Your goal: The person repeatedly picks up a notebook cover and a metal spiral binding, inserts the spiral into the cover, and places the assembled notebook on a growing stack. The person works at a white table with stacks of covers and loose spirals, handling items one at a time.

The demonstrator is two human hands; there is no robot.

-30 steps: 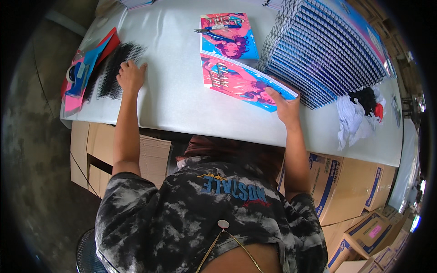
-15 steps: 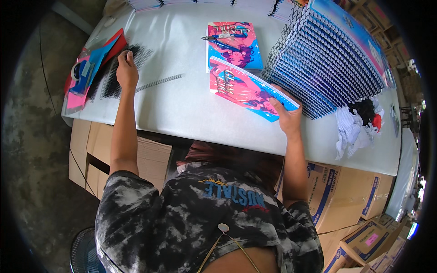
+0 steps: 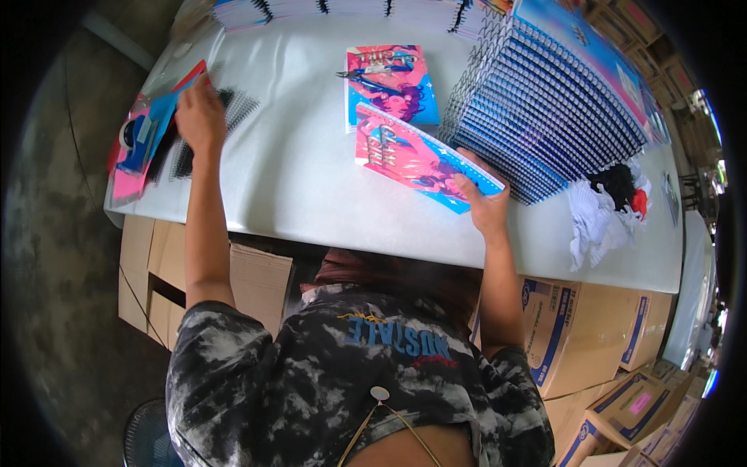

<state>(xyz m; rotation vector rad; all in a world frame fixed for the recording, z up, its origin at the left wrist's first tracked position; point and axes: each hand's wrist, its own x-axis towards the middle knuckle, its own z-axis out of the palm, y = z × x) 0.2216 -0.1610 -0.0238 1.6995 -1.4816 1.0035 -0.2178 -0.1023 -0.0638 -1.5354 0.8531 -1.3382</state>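
Pale table (image 3: pixel 303 175), cartons (image 3: pixel 599 331) at four o'clock. Right hand (image 3: pixel 489 205) pinches a notebook (image 3: pixel 412 162); left hand (image 3: pixel 201 117), at ten, has neared coloured sheets (image 3: pixel 163 109), finger spread and hold unclear.

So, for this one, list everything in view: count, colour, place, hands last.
Table: one, pale grey, before the person
Coil-bound stack: one, blue and dark, table's right
Far books: several, whitish edges, far edge
Flat booklets: one or more, pink-blue, mid-table
Pliers: one, blue handles, on flat booklets
Held booklet: one, pink-blue, right hand
Loose coils: many, black, table's left
Sheets: several, red, blue, pink, far left
Tape dispenser: one, blue, on sheets
Cloths: bundle, white, black, red, right
Cartons: several, brown, below and right
Shirt: one, black-grey, worn
Left hand: one, by coils, grip unclear
Right hand: one, gripping booklet
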